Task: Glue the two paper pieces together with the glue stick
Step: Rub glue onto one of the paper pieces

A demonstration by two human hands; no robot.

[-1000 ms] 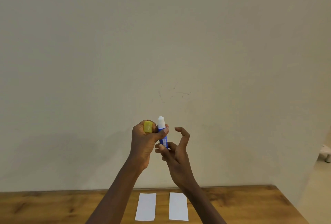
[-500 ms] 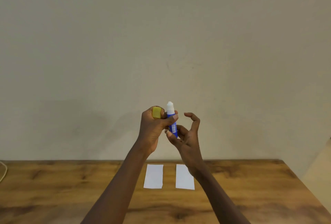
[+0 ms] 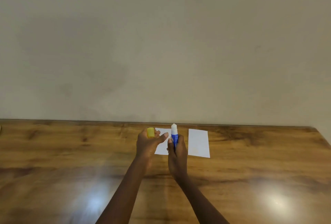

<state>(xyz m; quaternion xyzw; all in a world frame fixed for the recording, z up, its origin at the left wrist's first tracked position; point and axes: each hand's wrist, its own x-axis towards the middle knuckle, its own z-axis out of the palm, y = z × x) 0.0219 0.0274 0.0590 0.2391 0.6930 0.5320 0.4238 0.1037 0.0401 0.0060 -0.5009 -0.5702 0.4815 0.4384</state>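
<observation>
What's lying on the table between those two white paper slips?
In the head view nothing lies there that shows: the right hand, holding the uncapped glue stick upright, covers most of the gap between the left paper and the right paper.

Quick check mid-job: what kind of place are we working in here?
Probably a plain indoor room set up for desk work: a glossy wooden table pushed against a bare beige wall, with only paper pieces and a glue stick out.

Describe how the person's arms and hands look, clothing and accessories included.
Both forearms are bare right to the frame's bottom edge, so no sleeves show. The left hand and right hand wear no gloves, and no rings, watch or bracelet are visible. Slight blur hides finer detail.
</observation>
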